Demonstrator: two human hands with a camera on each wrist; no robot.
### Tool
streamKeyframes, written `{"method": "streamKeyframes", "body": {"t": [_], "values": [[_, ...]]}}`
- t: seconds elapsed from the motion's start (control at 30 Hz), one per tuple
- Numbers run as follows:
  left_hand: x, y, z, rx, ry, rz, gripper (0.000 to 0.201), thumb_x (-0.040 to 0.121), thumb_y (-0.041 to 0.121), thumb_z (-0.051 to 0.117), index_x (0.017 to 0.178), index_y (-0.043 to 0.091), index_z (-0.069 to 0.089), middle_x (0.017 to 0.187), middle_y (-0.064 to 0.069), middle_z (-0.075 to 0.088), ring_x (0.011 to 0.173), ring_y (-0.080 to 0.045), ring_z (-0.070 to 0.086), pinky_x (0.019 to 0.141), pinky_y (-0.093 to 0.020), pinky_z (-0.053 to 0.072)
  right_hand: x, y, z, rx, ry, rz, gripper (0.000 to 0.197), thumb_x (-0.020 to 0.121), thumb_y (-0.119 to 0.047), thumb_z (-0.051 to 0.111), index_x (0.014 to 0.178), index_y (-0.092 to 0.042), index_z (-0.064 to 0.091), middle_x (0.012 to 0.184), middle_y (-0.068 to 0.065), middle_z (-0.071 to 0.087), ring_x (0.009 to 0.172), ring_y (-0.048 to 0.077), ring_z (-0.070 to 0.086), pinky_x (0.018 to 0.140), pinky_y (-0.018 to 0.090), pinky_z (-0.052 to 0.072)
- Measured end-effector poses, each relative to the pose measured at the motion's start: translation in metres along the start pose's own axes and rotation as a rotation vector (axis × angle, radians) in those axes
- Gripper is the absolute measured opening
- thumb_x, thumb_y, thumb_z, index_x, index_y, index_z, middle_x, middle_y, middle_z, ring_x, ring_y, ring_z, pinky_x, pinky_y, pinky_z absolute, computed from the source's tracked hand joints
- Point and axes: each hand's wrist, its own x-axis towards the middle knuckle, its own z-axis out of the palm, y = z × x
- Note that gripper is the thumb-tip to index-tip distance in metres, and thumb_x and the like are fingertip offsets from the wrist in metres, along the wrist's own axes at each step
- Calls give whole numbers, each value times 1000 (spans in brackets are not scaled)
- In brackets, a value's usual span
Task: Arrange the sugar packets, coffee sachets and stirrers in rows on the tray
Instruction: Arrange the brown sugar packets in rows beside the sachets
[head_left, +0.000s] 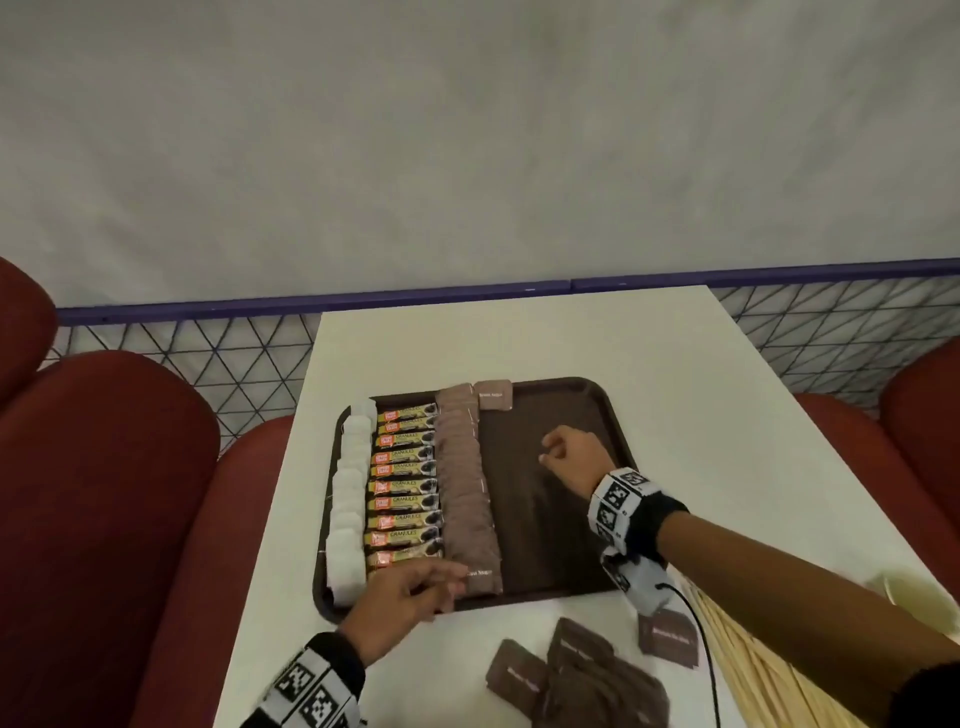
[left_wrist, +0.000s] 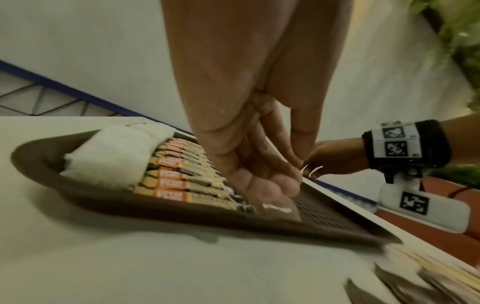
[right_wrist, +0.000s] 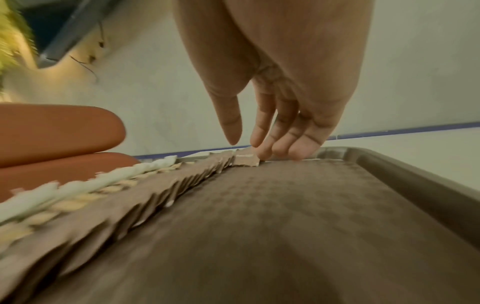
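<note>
Table (head_left: 649, 353), white, bears a dark brown tray (head_left: 597, 410) flanked by red seat cushions (head_left: 104, 467). Three rows lie on the tray's left half: white sugar packets (head_left: 347, 499) along the left rim, coffee sachets (head_left: 402, 486) labelled "GRANULES" beside them, then overlapping brown sugar packets (head_left: 465, 488). One single brown packet (head_left: 494, 396) lies at the far edge, just right of the brown row's far end. The tray's right half shows bare textured floor. Wooden stirrers (head_left: 748, 660) lie in a bundle on the table at near right, beside a loose heap of brown packets (head_left: 576, 670). Left hand (head_left: 410, 592) rests at the tray's near rim, its fingertips (left_wrist: 267, 189) bunched and pressing the nearest packet of the brown row; whether they pinch it cannot be told. Right hand (head_left: 571, 457) hovers over the bare tray floor, fingers (right_wrist: 283, 131) relaxed and extended, holding nothing.
</note>
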Motion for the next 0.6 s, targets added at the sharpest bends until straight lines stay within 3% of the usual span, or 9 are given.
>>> {"method": "streamKeyframes", "body": {"t": [0.1,0.2,0.27,0.33,0.47,0.6], "values": [[-13,-6,20,126,-116,32,19,89,14,61,105,25,66,95,11,70,83,6,62,71,-9,45,-56,23,0,14,-100,-73,22,82,-13,65,104,-8,63,91,5,60,89,18,57,81,22,41],[-22,-16,35,361,-177,66,29,87,22,65,112,34,56,120,9,58,104,-2,56,82,-7,43,-105,41,0,3,-211,-137,27,82,-13,66,108,-9,62,95,1,52,89,12,47,78,16,35],[-29,-22,43,457,-215,72,46,83,28,69,122,36,46,130,10,44,118,-8,45,93,-13,39,-133,52,-1,-56,-252,-183,34,82,-19,67,115,-14,59,105,2,50,98,12,43,86,18,35],[-36,-26,52,501,-247,85,70,77,38,73,135,34,35,139,12,31,132,-11,30,107,-22,30,-159,63,0,-143,-274,-207,45,81,-30,67,122,-20,52,119,2,46,111,16,39,99,27,33],[-49,-33,66,666,-283,96,112,66,55,74,149,30,2,153,10,3,143,-15,3,114,-28,11,-200,76,4,-371,-364,-188,89,68,-50,73,140,-23,29,134,1,33,127,20,27,107,33,25],[-57,-44,82,896,-313,117,140,44,81,62,144,33,-22,154,5,-27,144,-21,-16,118,-44,3,-226,92,4,-532,-347,-178,106,69,-36,75,147,-24,4,147,6,18,134,26,22,105,33,37]]}}
